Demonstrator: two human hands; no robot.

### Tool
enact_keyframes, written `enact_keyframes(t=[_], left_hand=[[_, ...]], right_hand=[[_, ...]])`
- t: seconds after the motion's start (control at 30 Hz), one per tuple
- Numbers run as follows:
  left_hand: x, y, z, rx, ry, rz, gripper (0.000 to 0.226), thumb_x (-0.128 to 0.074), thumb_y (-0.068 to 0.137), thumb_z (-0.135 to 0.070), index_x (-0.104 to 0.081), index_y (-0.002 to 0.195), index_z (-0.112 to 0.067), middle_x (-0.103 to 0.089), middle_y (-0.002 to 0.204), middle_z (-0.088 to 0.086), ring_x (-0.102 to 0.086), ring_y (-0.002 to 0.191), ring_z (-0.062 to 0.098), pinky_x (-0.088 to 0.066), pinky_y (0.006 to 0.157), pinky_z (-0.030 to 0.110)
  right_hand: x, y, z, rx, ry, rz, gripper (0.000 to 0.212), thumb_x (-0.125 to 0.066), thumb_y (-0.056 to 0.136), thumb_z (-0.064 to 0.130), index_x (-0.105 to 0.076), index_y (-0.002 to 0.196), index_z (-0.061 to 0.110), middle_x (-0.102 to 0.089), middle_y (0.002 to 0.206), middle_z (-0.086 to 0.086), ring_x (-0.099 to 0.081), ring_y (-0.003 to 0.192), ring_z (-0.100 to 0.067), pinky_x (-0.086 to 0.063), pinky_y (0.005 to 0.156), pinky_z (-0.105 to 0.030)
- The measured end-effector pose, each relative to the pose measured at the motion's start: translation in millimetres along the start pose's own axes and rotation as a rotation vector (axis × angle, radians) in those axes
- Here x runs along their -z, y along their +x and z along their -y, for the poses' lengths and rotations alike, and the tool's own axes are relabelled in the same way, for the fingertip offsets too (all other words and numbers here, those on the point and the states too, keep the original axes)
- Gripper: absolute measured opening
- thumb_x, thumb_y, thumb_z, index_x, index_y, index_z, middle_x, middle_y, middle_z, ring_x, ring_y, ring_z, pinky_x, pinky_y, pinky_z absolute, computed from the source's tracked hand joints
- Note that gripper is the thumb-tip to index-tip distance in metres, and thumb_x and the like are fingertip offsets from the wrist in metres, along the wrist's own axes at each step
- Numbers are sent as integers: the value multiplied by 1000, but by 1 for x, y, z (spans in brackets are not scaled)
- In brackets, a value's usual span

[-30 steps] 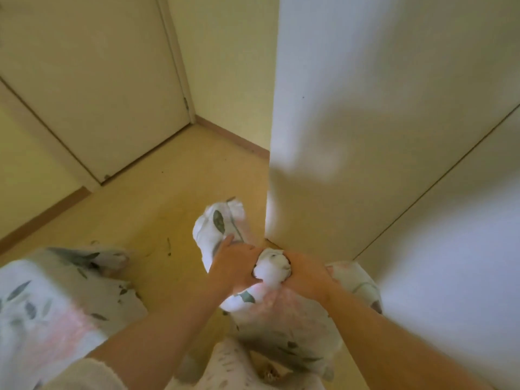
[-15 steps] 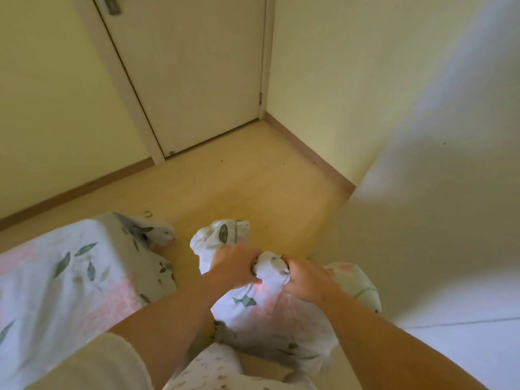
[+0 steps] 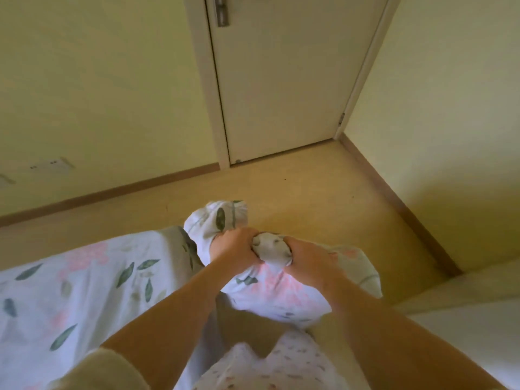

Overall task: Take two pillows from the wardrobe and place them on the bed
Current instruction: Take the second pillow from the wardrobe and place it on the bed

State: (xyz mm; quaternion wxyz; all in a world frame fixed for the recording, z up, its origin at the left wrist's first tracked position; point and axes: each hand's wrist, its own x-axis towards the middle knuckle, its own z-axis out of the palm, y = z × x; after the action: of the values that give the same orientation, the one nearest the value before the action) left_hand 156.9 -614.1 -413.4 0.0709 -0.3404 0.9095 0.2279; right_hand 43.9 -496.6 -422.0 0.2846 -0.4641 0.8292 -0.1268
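I hold a white pillow (image 3: pixel 281 294) printed with green leaves and pink flowers in front of me, above the floor. My left hand (image 3: pixel 235 247) and my right hand (image 3: pixel 305 258) are both clenched on its bunched top edge, close together. One pillow corner (image 3: pixel 216 219) sticks up beyond my left hand. The bed (image 3: pixel 70 291), covered in the same leaf-and-flower fabric, lies at the lower left, its corner just left of the pillow. Only one pillow is visible. The wardrobe shows only as a white panel (image 3: pixel 478 319) at the lower right.
A closed white door (image 3: pixel 281 88) stands ahead, between pale yellow walls. The wooden floor (image 3: pixel 295 190) runs between the bed and the right wall. A wall socket (image 3: pixel 52 164) sits low on the left wall.
My view has turned left, away from the wardrobe: its white panels have slid out to the right, the door has come to the centre and more of the bed shows. Both hands keep their grip.
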Motion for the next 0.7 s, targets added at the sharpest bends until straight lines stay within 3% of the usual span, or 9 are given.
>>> enact_keyframes(t=[0.13, 0.2, 0.3, 0.57, 0.7], left_hand=[[23, 47, 27, 108, -12, -121, 25, -56, 69, -27, -39, 52, -25, -47, 59, -6, -60, 76, 27, -44, 70, 32], [39, 74, 37, 157, -22, -180, 13, -57, 70, -28, -49, 61, -22, -51, 63, -4, -60, 78, 27, -44, 72, 32], [61, 114, 46, 215, -48, -236, 9, -58, 71, -29, -50, 68, -26, -52, 64, -4, -59, 74, 28, -39, 67, 30], [97, 188, 67, 469, -155, -324, 9, -62, 73, -30, -57, 73, -23, -62, 70, 0, -62, 76, 28, -46, 69, 33], [106, 203, 96, 633, -227, -404, 6, -61, 73, -28, -59, 74, -23, -57, 64, -4, -63, 74, 28, -48, 70, 34]], right_hand=[[22, 66, 18, 83, -22, -4, 28, -50, 88, 24, -53, 116, 24, -67, 113, -6, -62, 102, -34, -44, 71, -33], [38, 105, 26, 110, -26, 14, 20, -53, 86, 24, -53, 106, 21, -67, 110, -9, -62, 100, -36, -43, 70, -36], [62, 162, 32, 166, -14, 54, 15, -56, 83, 26, -52, 97, 22, -68, 106, -9, -62, 97, -36, -47, 73, -37], [104, 287, 55, 359, -90, 208, 29, -57, 81, 34, -52, 110, 36, -68, 112, -1, -64, 101, -31, -53, 80, -38], [104, 331, 86, 463, -175, 218, 33, -51, 84, 26, -50, 116, 35, -67, 116, -1, -63, 105, -31, -50, 81, -37]])
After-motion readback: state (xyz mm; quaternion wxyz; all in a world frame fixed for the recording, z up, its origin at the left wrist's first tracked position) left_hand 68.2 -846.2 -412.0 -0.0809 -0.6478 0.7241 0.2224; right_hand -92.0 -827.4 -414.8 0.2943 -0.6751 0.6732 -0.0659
